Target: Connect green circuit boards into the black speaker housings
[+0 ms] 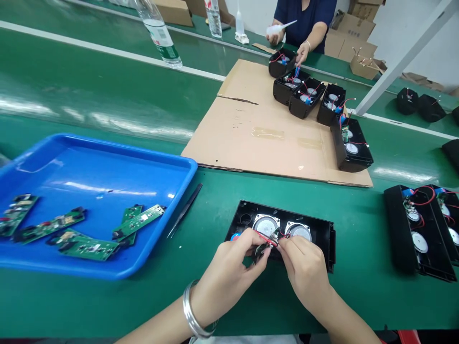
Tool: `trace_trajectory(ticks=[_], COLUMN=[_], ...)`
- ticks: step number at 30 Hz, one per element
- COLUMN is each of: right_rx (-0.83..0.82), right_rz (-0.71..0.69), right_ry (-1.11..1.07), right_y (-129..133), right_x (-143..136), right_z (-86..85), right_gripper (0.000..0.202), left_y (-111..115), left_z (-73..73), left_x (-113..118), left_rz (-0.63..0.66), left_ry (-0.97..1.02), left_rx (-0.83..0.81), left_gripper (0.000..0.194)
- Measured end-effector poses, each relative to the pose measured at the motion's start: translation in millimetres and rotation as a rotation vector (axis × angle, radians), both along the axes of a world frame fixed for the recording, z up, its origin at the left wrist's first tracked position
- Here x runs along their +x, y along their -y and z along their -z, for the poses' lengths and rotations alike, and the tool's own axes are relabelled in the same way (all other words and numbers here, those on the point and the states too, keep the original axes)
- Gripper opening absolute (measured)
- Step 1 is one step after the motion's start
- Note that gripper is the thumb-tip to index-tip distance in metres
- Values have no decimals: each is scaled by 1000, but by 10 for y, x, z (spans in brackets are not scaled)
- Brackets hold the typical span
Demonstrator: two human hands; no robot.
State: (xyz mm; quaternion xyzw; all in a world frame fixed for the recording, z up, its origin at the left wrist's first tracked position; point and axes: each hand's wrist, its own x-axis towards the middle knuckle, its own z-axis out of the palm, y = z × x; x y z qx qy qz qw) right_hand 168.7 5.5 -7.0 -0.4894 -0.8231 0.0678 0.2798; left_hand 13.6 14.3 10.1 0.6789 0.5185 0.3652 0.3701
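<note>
A black speaker housing (324, 239) lies open side up on the green table in front of me, with two round speaker drivers (266, 223) inside. Over it, my left hand (236, 267) pinches a small circuit board (261, 251), mostly covered by the fingers. My right hand (304, 263) has its fingertips closed on a wire by the board's edge; the wire's end is hidden. Red and black wires (268, 239) run between the two hands. Part of a blue component (235, 236) shows in the housing left of my left hand.
At left, a blue tray (107, 272) holds several green circuit boards (89, 246); black tweezers (184, 210) lie beside it. More open housings stand at right (401, 239) and on the cardboard (247, 153). Across the table, a person (304, 24) holds a white squeeze bottle (276, 29). A water bottle (161, 38) stands at the back.
</note>
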Motion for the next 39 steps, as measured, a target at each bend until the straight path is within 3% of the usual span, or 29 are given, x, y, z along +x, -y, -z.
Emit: trace_trajectory(ticks=[5,12,15,18,21,23,26,29,32,34,37,39], right_rx=[-8,-39,-131,-207,-193,-225,-273,-201,-61,43,139,135], right_rz=[-8,3,-27,-49,-67,-114,-133,-91,-53,-19,84,225], right_ry=[26,-3,-21,48,241,374,458,422,378,372,360,311], right_y=[-8,-24,-8,-18,-82,-130,-138,-45,77,127,103,-22], right_x=[0,-15,35,216,450,552,578,544,594,710,987,1201], right_z=[6,53,-39,-250,-405,-394,-246,-122,-145,-238,-445,-600], right_gripper=[33,32,28,19,75,102,99,81,67,64,69,73], left_y=[-29,-17,-11,3,10,-1,-47,-122,-254,-424,-871,-1281], left_z=[-19,28,49,64,66,53,6,-79,-200,-277,-325,-285], left_x=[-34,-44,-62,-96,-129,-140,-161,-239,-386,-488,-580,-591], left_rz=[37,19,-7,-102,-173,-187,-174,-11,206,266,209,31], left_ry=[153,234,217,123,94,117,166,153,152,234,283,202], left_rx=[-170,-240,-248,-253,-296,-341,-387,-413,-427,-450,-445,-353], left_gripper=[6,7,6,8,14,17,18,14,17,22,24,24])
